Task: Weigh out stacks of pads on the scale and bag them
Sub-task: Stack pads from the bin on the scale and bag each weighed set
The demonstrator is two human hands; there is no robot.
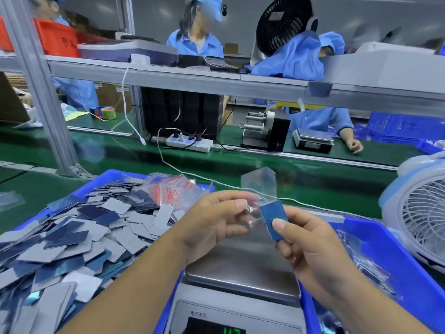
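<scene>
Grey digital scale (pixel 240 280) bare under both hands: a stack goes into a bag.

Right hand (pixel 310 244) pinches a small blue stack of pads (pixel 273 219) between thumb and fingers, just above the steel pan; left hand (pixel 214 220) pinches the mouth of a clear plastic zip bag (pixel 258 184). Loose pads fill the blue plastic bin (pixel 115 175) at left. Likely trouble: the limp mouth closing, so that the stack catches, fans and drops pads.
</scene>
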